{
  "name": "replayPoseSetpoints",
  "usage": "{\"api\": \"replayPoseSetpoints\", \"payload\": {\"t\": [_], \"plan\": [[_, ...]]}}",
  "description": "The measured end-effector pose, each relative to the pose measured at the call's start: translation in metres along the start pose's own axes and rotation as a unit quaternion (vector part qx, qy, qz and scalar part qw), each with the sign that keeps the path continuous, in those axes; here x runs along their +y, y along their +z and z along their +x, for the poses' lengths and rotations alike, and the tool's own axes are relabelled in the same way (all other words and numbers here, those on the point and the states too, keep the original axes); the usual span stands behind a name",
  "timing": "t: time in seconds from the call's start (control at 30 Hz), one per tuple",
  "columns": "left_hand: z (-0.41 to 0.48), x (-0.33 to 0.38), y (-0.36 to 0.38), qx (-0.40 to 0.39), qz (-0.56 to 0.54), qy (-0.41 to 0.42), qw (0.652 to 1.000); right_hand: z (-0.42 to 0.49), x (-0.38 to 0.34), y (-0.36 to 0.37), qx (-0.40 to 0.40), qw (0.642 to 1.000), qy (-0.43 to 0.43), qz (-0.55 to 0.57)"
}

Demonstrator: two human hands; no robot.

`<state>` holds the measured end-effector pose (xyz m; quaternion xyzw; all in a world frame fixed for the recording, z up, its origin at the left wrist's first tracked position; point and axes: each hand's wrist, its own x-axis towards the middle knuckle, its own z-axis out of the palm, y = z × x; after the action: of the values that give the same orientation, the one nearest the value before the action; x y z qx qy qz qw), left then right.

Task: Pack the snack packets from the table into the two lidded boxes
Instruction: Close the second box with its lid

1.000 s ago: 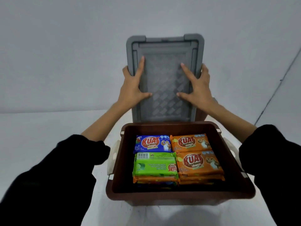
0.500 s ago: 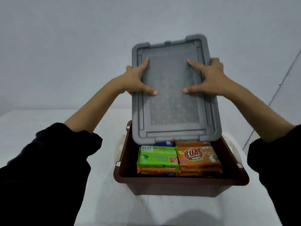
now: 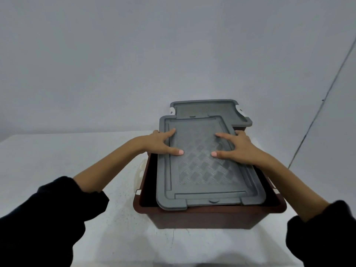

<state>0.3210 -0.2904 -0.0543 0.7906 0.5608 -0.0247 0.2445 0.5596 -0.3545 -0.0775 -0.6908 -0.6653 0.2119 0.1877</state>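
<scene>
A grey lid (image 3: 204, 170) lies over the near brown box (image 3: 210, 216), its front edge just inside the box's rim. My left hand (image 3: 162, 144) grips the lid's left edge, thumb and forefinger on top. My right hand (image 3: 234, 149) grips its right edge the same way. The lid hides the snack packets inside. Behind stands the second box, of which I see mostly its closed grey lid (image 3: 210, 110) with white latches.
The boxes stand on a white table (image 3: 67, 160) against a pale wall. A white side handle (image 3: 139, 174) sticks out from the near box's left side. A dark line runs down the wall at the right.
Both hands have tipped the lid from upright down onto the near box, covering the packets. The view has shifted so the second box now shows behind.
</scene>
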Motion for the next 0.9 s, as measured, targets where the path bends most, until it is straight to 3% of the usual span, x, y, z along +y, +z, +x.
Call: {"api": "replayPoseSetpoints", "payload": {"t": [0.17, 0.27, 0.4, 0.67, 0.9], "plan": [[-0.001, 0.002, -0.004, 0.040, 0.107, 0.012, 0.993, -0.015, 0.005, 0.011, 0.006, 0.998, 0.002, -0.059], [0.018, 0.006, -0.014, 0.101, 0.106, 0.085, 0.986, -0.027, 0.003, 0.024, 0.018, 0.992, -0.006, -0.126], [0.053, 0.012, -0.013, 0.102, 0.109, 0.193, 0.970, -0.039, 0.001, 0.035, 0.043, 0.989, 0.002, -0.145], [0.074, -0.003, -0.008, 0.114, 0.223, 0.130, 0.959, -0.037, 0.014, 0.025, 0.068, 0.997, -0.013, -0.044], [0.018, -0.006, -0.009, 0.082, 0.261, 0.063, 0.960, 0.018, 0.023, -0.016, -0.060, 0.989, -0.059, -0.120]]}}
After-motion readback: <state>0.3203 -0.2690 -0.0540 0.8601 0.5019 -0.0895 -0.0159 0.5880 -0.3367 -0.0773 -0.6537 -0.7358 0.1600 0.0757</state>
